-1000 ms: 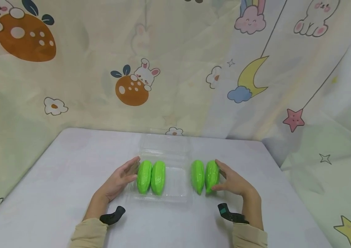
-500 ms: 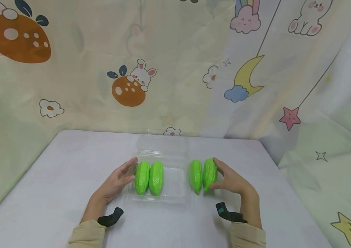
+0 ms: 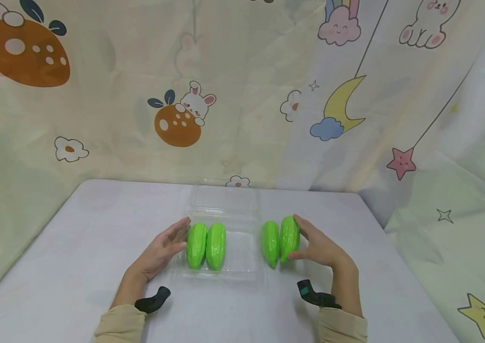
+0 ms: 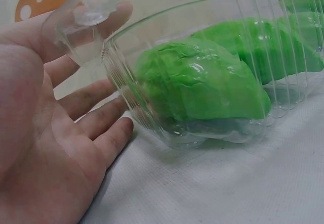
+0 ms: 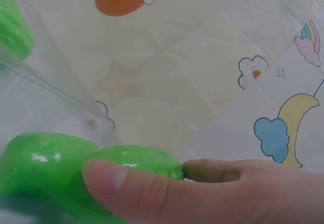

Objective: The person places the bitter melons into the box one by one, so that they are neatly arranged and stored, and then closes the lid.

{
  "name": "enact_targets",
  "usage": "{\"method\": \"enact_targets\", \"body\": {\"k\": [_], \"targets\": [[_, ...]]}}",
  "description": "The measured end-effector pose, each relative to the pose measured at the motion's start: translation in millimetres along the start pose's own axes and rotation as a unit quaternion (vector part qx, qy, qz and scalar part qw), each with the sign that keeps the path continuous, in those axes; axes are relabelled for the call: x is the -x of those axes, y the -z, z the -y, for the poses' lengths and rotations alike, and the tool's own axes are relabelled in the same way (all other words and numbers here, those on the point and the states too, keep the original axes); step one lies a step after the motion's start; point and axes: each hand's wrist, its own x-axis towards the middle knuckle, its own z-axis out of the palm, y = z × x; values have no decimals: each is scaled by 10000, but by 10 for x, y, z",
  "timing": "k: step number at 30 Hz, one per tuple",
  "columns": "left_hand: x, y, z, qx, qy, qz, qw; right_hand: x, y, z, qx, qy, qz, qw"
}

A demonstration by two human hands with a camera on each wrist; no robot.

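Two bright green, ridged, long fruits like star fruit [image 3: 197, 246] lie side by side in the left part of a clear plastic clamshell box [image 3: 242, 252], its lid folded back. My left hand [image 3: 159, 248] rests at the box's left wall, fingers fairly straight, palm towards the box. In the left wrist view the fingertips meet the clear wall [image 4: 119, 72]. Right of the box, my right hand [image 3: 320, 244] pinches another green fruit [image 3: 290, 238] between thumb and fingers, its lower end seemingly off the table. Close on its left lies one more green fruit [image 3: 270, 244].
The box's open lid [image 3: 225, 199] lies towards the back of the white table [image 3: 96, 228]. A cartoon-printed cloth [image 3: 251, 71] hangs behind the table. Black wrist devices [image 3: 153, 300] sit on both forearms.
My right hand has raised its green fruit slightly, so the fruit stands a little higher in view. The left hand stays at the box. The head view shifted slightly.
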Motion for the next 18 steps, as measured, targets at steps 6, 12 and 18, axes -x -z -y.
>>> {"method": "enact_targets", "body": {"k": [6, 12, 18], "targets": [[-2, 1, 7, -21, -11, -13, 10000, -3, 17, 22, 66, 54, -48, 10000], [-5, -2, 8, -44, -10, -35, 10000, 4, 22, 57, 101, 71, -84, 9999], [-11, 2, 17, -65, -9, -42, 10000, 2, 19, 100, 146, 75, -56, 9998]]}}
